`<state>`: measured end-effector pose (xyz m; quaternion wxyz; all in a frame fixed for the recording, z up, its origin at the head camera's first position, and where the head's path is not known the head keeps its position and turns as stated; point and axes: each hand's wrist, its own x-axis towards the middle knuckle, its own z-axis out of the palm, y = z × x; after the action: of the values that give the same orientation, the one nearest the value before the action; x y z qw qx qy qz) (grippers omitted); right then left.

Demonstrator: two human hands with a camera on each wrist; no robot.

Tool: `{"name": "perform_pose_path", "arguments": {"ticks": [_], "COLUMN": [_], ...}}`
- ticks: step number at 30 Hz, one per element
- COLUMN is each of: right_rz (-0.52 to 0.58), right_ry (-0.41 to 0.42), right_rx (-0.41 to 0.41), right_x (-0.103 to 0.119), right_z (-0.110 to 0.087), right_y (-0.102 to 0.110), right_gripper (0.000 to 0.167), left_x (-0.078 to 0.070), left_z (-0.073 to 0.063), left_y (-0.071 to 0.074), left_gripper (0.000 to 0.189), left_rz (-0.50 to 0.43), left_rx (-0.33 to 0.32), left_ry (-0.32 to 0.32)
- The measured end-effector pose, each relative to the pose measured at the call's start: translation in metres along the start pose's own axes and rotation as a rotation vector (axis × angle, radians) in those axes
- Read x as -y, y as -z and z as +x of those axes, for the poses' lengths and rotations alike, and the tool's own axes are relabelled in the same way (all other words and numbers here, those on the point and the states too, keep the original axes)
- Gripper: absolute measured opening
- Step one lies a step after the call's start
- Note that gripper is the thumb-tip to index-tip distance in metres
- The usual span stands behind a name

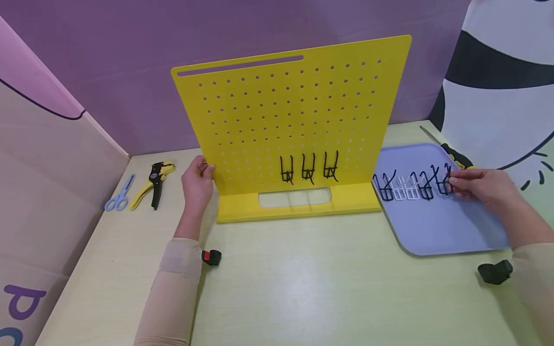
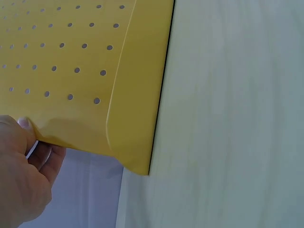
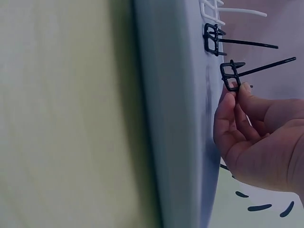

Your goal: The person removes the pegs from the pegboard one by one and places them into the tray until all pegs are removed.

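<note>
A yellow pegboard (image 1: 259, 110) stands upright on its base, with three black wire hooks (image 1: 308, 168) low on its front. My left hand (image 1: 197, 185) grips the board's left edge; in the left wrist view the thumb lies on the front face and the fingers (image 2: 53, 164) pass behind it. At the right, my right hand (image 1: 484, 187) pinches a black wire hook (image 3: 231, 76) between thumb and fingertips, over the blue-grey tray (image 1: 454, 230). Other black hooks (image 1: 426, 187) and white hooks (image 1: 406, 188) stand in a row on that tray.
Light blue scissors (image 1: 118, 198) and a yellow-and-black wire stripper (image 1: 153, 185) lie on the table's left side. Behind the tray is a black-and-yellow-handled tool (image 1: 456, 156) with a thin shaft. A purple cloth wall (image 1: 216, 29) closes off the back.
</note>
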<state>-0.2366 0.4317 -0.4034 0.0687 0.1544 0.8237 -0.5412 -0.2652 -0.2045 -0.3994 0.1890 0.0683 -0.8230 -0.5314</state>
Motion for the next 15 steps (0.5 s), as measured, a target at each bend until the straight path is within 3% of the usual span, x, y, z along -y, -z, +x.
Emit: {"name": "perform_pose_path", "arguments": {"ticks": [9, 15], "right_rz": [-0.025, -0.073], "right_ry": [-0.015, 0.004], "right_rx": [0.044, -0.015], "right_x": [0.001, 0.002], "right_z": [-0.002, -0.003], "right_y": [-0.006, -0.012], "right_gripper": [0.040, 0.032], "left_x": [0.002, 0.002], "left_z": [-0.001, -0.002], "left_y": [0.001, 0.002], "left_gripper": [0.026, 0.022], "left_rz": [0.076, 0.113], "left_rx": [-0.006, -0.050], "left_ry": [-0.041, -0.089]}}
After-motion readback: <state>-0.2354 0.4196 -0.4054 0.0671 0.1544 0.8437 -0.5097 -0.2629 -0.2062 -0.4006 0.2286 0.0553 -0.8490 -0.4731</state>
